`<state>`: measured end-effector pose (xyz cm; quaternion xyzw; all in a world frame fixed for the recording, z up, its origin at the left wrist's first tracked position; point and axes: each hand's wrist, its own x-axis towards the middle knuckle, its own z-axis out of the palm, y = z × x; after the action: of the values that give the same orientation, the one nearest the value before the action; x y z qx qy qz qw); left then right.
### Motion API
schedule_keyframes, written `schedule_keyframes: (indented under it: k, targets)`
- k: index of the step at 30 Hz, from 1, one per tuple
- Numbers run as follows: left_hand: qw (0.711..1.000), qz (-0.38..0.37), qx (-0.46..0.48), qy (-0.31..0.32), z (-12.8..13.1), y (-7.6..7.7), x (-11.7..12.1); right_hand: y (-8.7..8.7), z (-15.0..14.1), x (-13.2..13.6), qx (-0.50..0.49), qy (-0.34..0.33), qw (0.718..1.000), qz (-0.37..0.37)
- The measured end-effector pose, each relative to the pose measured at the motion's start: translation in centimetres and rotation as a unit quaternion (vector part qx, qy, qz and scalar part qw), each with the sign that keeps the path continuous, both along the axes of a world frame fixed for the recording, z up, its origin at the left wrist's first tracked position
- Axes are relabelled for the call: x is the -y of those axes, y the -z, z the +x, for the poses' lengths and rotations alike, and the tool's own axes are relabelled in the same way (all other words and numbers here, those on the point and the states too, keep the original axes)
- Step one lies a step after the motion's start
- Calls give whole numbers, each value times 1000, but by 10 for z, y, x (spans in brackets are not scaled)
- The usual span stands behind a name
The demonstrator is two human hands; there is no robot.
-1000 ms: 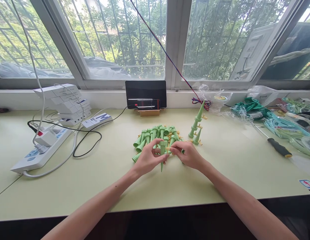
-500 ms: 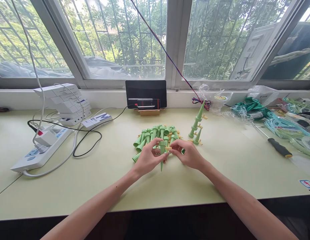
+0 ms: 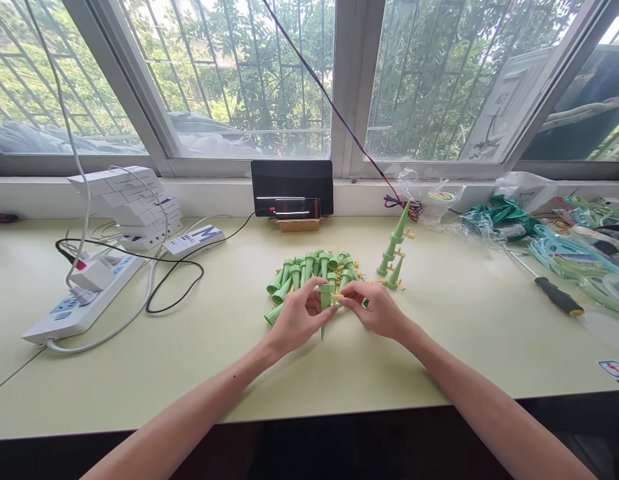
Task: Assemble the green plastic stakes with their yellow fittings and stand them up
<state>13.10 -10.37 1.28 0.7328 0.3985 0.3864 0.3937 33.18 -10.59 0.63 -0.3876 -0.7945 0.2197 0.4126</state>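
My left hand [image 3: 302, 312] is closed around a green plant watering spike [image 3: 325, 299], its pointed end down and its wide capped end up. A small yellow valve [image 3: 338, 298] sticks out from the spike's side, and my right hand [image 3: 372, 307] pinches it between thumb and fingertips. Just behind both hands lies a pile of green watering spikes [image 3: 309, 265] with yellow valves among them. Right of the pile stands a stack of spikes fitted with yellow valves [image 3: 390, 253], tips up, with a single short one beside it.
On the left are a power strip [image 3: 84, 300], cables and stacked white boxes [image 3: 132, 207]. A phone [image 3: 296, 208] leans on a black tablet [image 3: 262, 177] at the back. A screwdriver [image 3: 559, 295] and bagged tubing [image 3: 564, 250] lie on the right of the table [image 3: 379, 387].
The held spike has tilted slightly, its top shifting a little to the right. Both hands stay almost in the same place, still holding the spike and the valve.
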Motion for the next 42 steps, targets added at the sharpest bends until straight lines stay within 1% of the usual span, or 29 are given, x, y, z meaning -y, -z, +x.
schedule_keyframes:
  k: [8, 14, 23, 28, 35, 42]
  targets:
    - [1000, 12, -16, 2, 0, 0, 0, -1, 0, 0, 22, -3, 1000, 7]
    - [1000, 0, -6, 6, 0, 0, 1, -2, 0, 0, 29, -11, 1000, 1]
    - [999, -26, 29, -6, 1, -3, 1, -5, -1, 1, -13, -4, 1000, 0]
    - [999, -34, 32, -4, 0, -3, 1, -5, -1, 1, -20, -5, 1000, 7]
    - [999, -24, 42, -7, 1, -3, 2, -2, -1, 1, -25, -9, 1000, 9]
    - [999, -8, 30, -7, 1, 1, 1, -1, -1, 0, -19, -8, 1000, 12]
